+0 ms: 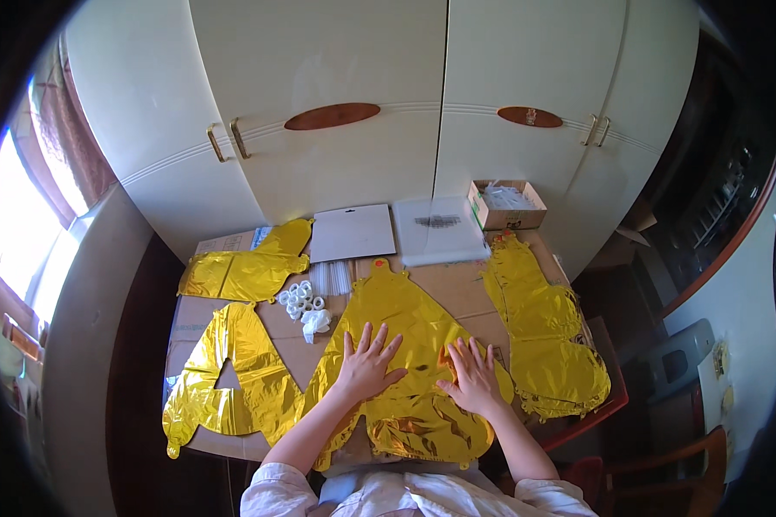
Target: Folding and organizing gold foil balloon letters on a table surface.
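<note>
A flat, uninflated gold foil balloon [397, 302] lies in the middle of the cardboard-covered table, wide toward me and narrowing to a tabbed top with a red spot. My left hand [371, 362] rests on it, palm down with fingers spread. To its right, my right hand [476, 379] presses flat on the same foil, fingers apart, beside a small orange patch. Nearest my left forearm is another gold foil balloon [254, 379] with a triangular hole. A third gold balloon [543, 336], with a lobed outline, lies to the right, and folded gold foil [250, 269] sits at the far left.
White tape-like rolls [297, 300] and a crumpled white piece [316, 323] lie left of centre. Behind are thin clear strips [330, 278], a grey-white board [352, 233], a clear plastic packet [440, 241] and an open cardboard box [507, 215]. Pale cabinets [328, 60] stand behind the table.
</note>
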A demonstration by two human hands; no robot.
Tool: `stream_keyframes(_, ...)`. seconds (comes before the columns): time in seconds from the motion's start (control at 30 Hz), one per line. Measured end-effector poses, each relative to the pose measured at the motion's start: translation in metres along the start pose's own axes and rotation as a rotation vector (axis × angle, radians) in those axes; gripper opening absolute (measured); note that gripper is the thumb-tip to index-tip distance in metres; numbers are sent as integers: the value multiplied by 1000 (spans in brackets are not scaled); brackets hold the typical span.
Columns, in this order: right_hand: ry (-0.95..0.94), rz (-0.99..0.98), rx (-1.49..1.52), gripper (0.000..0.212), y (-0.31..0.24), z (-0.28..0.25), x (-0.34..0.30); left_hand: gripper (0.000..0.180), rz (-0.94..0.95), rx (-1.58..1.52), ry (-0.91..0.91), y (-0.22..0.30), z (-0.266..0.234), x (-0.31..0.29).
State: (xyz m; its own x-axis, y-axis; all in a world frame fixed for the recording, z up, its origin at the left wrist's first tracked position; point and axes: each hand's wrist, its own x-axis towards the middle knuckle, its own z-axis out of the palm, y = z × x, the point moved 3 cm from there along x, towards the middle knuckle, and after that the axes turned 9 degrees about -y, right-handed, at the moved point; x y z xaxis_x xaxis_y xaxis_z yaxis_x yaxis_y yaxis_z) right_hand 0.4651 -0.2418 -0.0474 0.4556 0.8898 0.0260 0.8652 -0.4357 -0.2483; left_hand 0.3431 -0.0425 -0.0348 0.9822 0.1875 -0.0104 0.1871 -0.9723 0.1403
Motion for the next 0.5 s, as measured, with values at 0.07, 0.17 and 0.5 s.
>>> stream_keyframes(0.07,-7,-3,2,75,1,1,2,71,0,-2,-28,-1,-1,2)
stream_keyframes(0.17,-25,8,17,75,1,0,3,71,-3,-6,-40,-4,1,4)
stream_keyframes(0.5,-52,20,2,73,3,-1,7,71,3,6,-3,-8,1,7)
